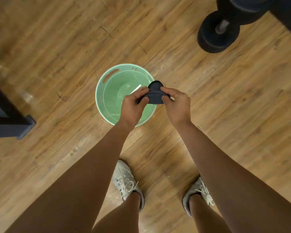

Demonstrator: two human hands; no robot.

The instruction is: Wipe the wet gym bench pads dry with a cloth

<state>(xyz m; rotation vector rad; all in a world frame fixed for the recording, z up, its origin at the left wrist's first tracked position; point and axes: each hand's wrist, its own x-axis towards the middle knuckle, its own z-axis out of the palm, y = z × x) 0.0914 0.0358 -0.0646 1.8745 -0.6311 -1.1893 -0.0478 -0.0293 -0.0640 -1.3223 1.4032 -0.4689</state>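
Counts: we see one cloth, one bucket, one dumbbell, two shoes.
Hands: left hand and right hand close together, both pinching the cloth.
Cloth: held over the bucket's right rim.
Bucket: on the floor; we cannot tell its contents.

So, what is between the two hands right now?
The dark cloth: the left hand and the right hand each pinch one end of it, above the green bucket. The head view shows this.
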